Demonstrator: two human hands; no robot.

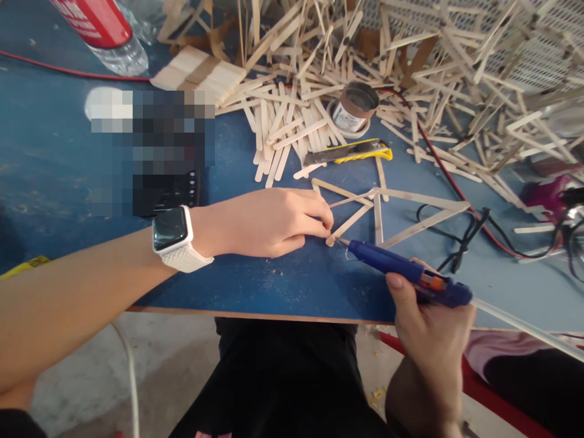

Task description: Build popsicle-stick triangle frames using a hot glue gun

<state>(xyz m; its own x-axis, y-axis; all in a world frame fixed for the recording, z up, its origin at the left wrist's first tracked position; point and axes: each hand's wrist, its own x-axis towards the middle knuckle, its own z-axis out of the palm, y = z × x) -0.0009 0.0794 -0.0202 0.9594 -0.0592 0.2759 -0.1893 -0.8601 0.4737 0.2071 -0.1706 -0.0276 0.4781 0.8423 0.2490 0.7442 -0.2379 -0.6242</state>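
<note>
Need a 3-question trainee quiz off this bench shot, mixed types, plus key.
1. What tool does the right hand hold, and where is its tip?
2. True or false: the smartwatch is worn on the left wrist.
3. Which is nearest the yellow-trimmed cutter? A) red-labelled bottle B) round tub C) smartwatch

Key:
1. A blue glue gun; its tip is at or very near the end of a wooden stick, by the left hand.
2. True
3. B
</note>
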